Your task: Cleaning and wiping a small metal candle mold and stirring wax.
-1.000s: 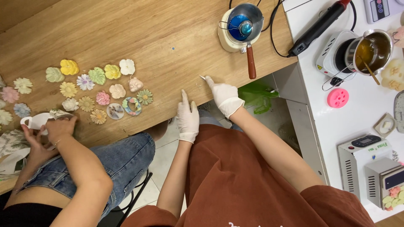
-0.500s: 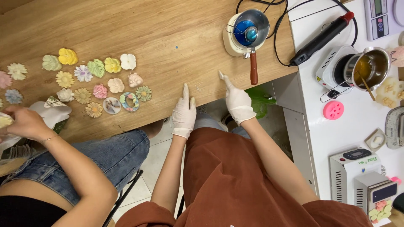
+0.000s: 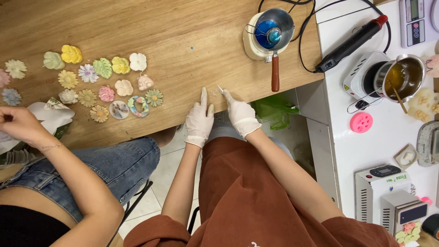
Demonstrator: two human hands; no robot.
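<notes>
Both my hands wear white gloves and rest at the near edge of the wooden table point(image 3: 183, 32). My left hand point(image 3: 199, 120) lies flat on the wood with its fingers stretched out and holds nothing. My right hand point(image 3: 241, 116) is just to its right, pinching a small thin white tool point(image 3: 220, 88) whose tip touches the tabletop. A few pale crumbs lie on the wood between the two hands.
Several pastel flower-shaped pieces point(image 3: 103, 84) lie at the left. A co-worker's hand point(image 3: 18, 124) is at a white cup point(image 3: 52, 114). A blue pot on a warmer point(image 3: 270, 29) stands behind. The white side table point(image 3: 388, 132) holds a black heat tool point(image 3: 352, 43), a pot of amber liquid point(image 3: 402, 77) and a pink mould point(image 3: 361, 122).
My right hand has moved left, close to my left hand, with the tool tip down on the wood. The co-worker's hand has drawn back to the left.
</notes>
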